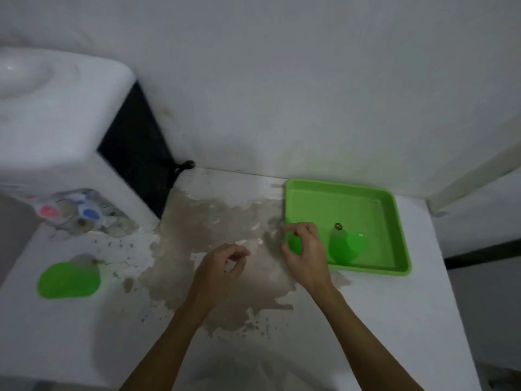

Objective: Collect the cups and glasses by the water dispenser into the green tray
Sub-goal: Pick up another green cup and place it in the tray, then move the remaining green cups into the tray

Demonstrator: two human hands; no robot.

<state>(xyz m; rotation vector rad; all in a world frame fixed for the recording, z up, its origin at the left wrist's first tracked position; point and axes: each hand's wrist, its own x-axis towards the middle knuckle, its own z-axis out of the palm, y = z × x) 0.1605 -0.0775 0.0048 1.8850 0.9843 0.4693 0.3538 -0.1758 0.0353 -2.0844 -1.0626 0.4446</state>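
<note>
The green tray (392, 221) sits on the white counter at the right, against the wall. A green cup (348, 246) stands inside it near the front. My right hand (306, 252) is over the tray's near-left corner, with its fingers closed around a second green cup (294, 244), mostly hidden by the hand. My left hand (222, 263) hovers over the middle of the counter, loosely curled and holding nothing. A third green cup (69, 280) stands at the left, with what looks like a clear glass (83, 259) right behind it.
The white water dispenser (56, 114) fills the far left. Its red and blue taps (70, 213) hang over blurred clear objects. The counter's white coating (214, 221) is peeled in a large patch. A black cable (184, 166) lies by the wall. The counter ends at the right.
</note>
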